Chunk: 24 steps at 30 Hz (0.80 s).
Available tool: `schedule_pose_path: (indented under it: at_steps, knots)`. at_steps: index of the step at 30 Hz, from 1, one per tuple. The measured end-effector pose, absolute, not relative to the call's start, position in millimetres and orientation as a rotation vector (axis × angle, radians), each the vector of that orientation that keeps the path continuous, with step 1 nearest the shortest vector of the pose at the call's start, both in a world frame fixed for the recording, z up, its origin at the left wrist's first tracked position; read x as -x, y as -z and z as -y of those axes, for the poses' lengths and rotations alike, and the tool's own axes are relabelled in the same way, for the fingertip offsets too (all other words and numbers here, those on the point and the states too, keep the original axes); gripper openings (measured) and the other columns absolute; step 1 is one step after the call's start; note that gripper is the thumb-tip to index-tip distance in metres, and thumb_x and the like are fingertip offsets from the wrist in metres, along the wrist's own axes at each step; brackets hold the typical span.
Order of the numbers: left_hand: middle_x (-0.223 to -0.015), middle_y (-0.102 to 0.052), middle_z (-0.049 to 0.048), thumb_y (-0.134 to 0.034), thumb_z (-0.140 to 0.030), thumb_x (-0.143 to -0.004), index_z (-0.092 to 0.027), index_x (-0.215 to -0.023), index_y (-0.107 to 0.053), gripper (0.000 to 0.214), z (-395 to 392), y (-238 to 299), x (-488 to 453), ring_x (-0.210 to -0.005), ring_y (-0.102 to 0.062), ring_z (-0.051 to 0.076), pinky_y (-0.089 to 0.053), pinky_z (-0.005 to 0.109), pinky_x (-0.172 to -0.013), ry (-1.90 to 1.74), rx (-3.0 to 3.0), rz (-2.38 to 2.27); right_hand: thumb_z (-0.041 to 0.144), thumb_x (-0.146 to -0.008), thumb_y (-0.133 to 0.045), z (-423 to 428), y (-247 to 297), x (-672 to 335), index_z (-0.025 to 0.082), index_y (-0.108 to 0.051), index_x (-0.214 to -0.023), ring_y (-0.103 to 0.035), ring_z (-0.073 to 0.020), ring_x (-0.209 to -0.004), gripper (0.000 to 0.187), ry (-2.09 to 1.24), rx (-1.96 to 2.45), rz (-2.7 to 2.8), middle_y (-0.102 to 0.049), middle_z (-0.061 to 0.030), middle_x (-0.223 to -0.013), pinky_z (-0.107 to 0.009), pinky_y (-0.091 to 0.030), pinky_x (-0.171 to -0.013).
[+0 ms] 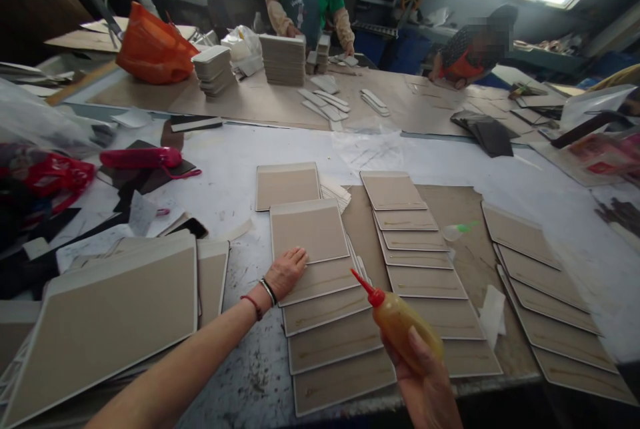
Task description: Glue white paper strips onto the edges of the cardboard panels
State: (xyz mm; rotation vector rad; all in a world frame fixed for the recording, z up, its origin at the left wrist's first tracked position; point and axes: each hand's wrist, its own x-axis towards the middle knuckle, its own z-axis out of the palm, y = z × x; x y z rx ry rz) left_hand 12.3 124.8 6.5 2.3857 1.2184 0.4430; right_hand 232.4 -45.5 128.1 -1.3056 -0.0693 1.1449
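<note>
In my right hand [423, 379] is a squeeze bottle [407, 325] of yellowish glue-like liquid, its red nozzle pointing up and left. My fingers wrap around the bottle's lower part. My left hand [287, 274] lies with its fingers stretched out at the left edge of the middle column of overlapping beige boards [310, 232]. Several boards lower in that column carry thin brownish streaks of liquid. The nozzle tip hovers over this column, right of my left hand. A second column of overlapping boards [425, 281] with similar streaks lies to the right of it.
Further right is another board column [545, 282]. Large boards [125, 309] are stacked at the left, near a pink pouch [143, 158]. A small green-tipped bottle [455, 231] lies between columns. Across the table are an orange bag [155, 49], board stacks [283, 59] and two people.
</note>
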Motion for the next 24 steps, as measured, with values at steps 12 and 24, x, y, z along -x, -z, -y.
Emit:
schedule_pose_path:
  at_steps: [12,24]
  knots:
    - [-0.089,-0.066,0.0104,-0.052,-0.032,-0.076,-0.011,-0.096,-0.061,0.03,-144,3,18,-0.086,-0.06,0.02,-0.046,0.029,-0.076,-0.534,-1.38,-2.09,0.035,-0.056,-0.077,-30,-91,-189,0.017,-0.047,-0.102,-0.061,-0.022,-0.081,0.058,-1.099,1.536,0.48,-0.064,-0.004,-0.089,-0.038,-0.051,-0.073]
    - [-0.084,-0.069,0.0069,-0.057,-0.026,-0.068,-0.015,-0.079,-0.063,0.016,-153,0,14,-0.079,-0.062,0.018,-0.043,0.025,-0.067,-0.54,-1.058,-2.109,0.042,-0.057,-0.073,-58,-78,-149,0.021,-0.043,-0.096,-0.057,-0.0177,-0.076,0.053,-0.959,1.779,0.922,-0.055,0.0001,-0.085,-0.03,-0.049,-0.068]
